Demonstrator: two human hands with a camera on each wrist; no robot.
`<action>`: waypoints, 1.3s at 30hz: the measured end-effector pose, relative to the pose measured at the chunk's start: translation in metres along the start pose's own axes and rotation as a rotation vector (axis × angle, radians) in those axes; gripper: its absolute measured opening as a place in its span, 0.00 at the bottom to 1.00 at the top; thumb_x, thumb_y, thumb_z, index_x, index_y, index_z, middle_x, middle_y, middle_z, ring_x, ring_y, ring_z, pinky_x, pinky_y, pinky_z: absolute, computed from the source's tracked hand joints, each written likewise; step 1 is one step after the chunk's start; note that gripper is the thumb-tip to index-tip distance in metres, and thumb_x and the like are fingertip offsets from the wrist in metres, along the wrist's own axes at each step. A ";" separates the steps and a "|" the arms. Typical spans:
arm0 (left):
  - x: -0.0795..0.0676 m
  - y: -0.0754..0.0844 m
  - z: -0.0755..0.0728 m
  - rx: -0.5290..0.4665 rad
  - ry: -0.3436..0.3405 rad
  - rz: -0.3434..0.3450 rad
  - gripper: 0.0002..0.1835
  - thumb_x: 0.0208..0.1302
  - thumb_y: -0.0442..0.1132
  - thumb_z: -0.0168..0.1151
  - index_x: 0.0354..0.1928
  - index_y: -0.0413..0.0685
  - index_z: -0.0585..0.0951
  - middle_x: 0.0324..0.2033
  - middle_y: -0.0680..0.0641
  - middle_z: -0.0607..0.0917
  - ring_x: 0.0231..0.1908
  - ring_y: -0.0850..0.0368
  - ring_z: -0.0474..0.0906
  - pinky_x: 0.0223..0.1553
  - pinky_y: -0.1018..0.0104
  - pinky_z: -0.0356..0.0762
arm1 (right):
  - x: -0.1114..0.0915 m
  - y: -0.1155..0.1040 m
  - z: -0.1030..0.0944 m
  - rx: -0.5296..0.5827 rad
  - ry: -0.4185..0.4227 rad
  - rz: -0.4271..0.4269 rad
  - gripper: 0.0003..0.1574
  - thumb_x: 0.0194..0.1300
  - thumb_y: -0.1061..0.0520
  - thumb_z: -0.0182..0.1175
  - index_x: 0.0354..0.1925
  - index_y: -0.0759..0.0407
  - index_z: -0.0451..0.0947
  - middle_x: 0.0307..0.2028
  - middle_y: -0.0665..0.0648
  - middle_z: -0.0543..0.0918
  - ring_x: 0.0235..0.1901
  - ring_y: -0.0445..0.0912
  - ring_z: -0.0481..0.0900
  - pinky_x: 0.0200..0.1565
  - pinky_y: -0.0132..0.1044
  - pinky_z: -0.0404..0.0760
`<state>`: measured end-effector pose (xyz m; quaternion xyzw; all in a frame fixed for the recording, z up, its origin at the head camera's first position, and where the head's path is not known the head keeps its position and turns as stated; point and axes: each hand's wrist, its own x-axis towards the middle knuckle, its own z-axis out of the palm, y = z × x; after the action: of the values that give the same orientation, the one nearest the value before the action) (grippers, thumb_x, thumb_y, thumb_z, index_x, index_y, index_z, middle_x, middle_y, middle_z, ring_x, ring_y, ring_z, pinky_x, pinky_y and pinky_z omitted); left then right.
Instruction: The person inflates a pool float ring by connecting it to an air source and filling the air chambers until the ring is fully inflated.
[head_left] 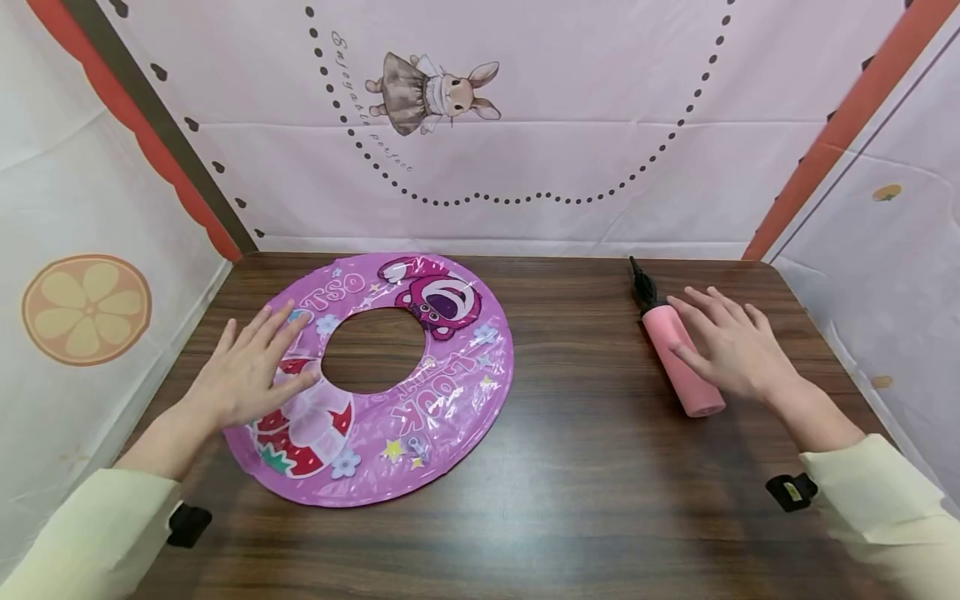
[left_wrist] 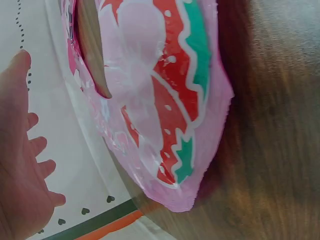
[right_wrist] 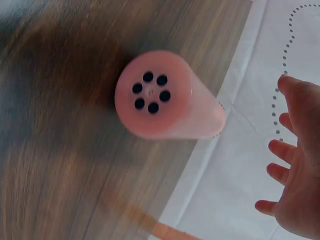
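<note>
A purple inflatable swim ring [head_left: 450,417] with a bear and strawberry print lies on the left of the table, its valve [head_left: 417,448] on the near side. My left hand [head_left: 251,367], fingers spread, hovers over the ring's left part and holds nothing. On the right a pink hand pump [head_left: 681,358] with a black nozzle [head_left: 642,283] lies on its side, nozzle pointing away. Close above its right side is my right hand [head_left: 731,346], fingers spread and holding nothing. In the right wrist view the pump's holed end [right_wrist: 151,92] faces the camera.
A brown wood-grain table [head_left: 570,500] carries both things. Behind it hangs a pale cloth [head_left: 562,92] with a rabbit print and dotted line. More printed cloth [head_left: 82,192] closes off the left and right sides. Each wrist wears a black strap piece [head_left: 189,525].
</note>
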<state>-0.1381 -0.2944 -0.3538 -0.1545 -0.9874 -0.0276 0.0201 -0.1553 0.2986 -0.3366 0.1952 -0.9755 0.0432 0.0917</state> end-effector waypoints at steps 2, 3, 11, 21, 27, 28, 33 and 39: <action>-0.001 -0.001 0.002 0.002 0.024 0.009 0.47 0.55 0.66 0.53 0.71 0.53 0.50 0.70 0.39 0.51 0.69 0.39 0.40 0.63 0.34 0.31 | 0.001 -0.004 0.002 0.010 0.022 -0.017 0.36 0.60 0.47 0.59 0.64 0.55 0.63 0.63 0.65 0.63 0.63 0.63 0.58 0.54 0.68 0.55; -0.001 -0.001 0.003 0.003 0.037 0.014 0.47 0.55 0.66 0.54 0.71 0.53 0.51 0.70 0.39 0.52 0.69 0.38 0.42 0.63 0.34 0.33 | 0.002 -0.006 0.004 0.016 0.033 -0.026 0.35 0.59 0.49 0.59 0.63 0.56 0.64 0.63 0.65 0.64 0.62 0.64 0.59 0.53 0.67 0.56; -0.009 -0.005 0.014 -0.036 0.136 0.061 0.45 0.52 0.61 0.61 0.68 0.49 0.59 0.66 0.39 0.59 0.64 0.36 0.55 0.60 0.35 0.49 | 0.009 -0.024 0.016 0.056 0.070 -0.071 0.31 0.59 0.49 0.61 0.59 0.56 0.70 0.57 0.63 0.71 0.58 0.61 0.65 0.51 0.64 0.63; -0.020 -0.010 0.028 -0.058 0.166 0.123 0.43 0.43 0.52 0.71 0.62 0.44 0.68 0.61 0.39 0.67 0.59 0.36 0.63 0.55 0.36 0.60 | 0.022 -0.048 0.031 0.116 0.140 -0.211 0.26 0.57 0.51 0.62 0.53 0.59 0.74 0.45 0.61 0.79 0.45 0.55 0.75 0.43 0.54 0.73; -0.025 -0.009 0.040 -0.072 0.129 0.200 0.39 0.43 0.53 0.71 0.58 0.43 0.71 0.56 0.38 0.71 0.56 0.36 0.66 0.53 0.38 0.64 | 0.030 -0.069 0.041 0.169 0.138 -0.332 0.22 0.56 0.53 0.63 0.49 0.59 0.77 0.41 0.57 0.81 0.41 0.51 0.78 0.43 0.47 0.76; -0.026 -0.009 0.041 -0.075 0.124 0.205 0.39 0.43 0.53 0.71 0.58 0.43 0.72 0.56 0.38 0.71 0.56 0.37 0.66 0.54 0.38 0.63 | 0.031 -0.073 0.043 0.177 0.131 -0.345 0.21 0.56 0.53 0.63 0.48 0.58 0.78 0.41 0.56 0.80 0.41 0.51 0.78 0.43 0.47 0.76; -0.029 -0.007 0.044 -0.077 0.079 0.193 0.39 0.44 0.54 0.70 0.59 0.43 0.72 0.56 0.38 0.72 0.56 0.37 0.67 0.54 0.38 0.63 | 0.032 -0.095 0.050 0.190 0.076 -0.409 0.19 0.58 0.51 0.62 0.48 0.55 0.78 0.42 0.53 0.80 0.43 0.50 0.77 0.44 0.48 0.76; -0.033 -0.004 0.050 -0.081 0.042 0.183 0.38 0.45 0.55 0.70 0.58 0.45 0.73 0.56 0.38 0.73 0.54 0.37 0.70 0.53 0.38 0.65 | 0.032 -0.116 0.055 0.221 0.028 -0.490 0.18 0.59 0.51 0.61 0.47 0.54 0.79 0.44 0.53 0.80 0.46 0.48 0.76 0.47 0.47 0.76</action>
<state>-0.1098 -0.3050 -0.4057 -0.2444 -0.9665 -0.0688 0.0372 -0.1486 0.1732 -0.3785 0.4339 -0.8871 0.1287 0.0909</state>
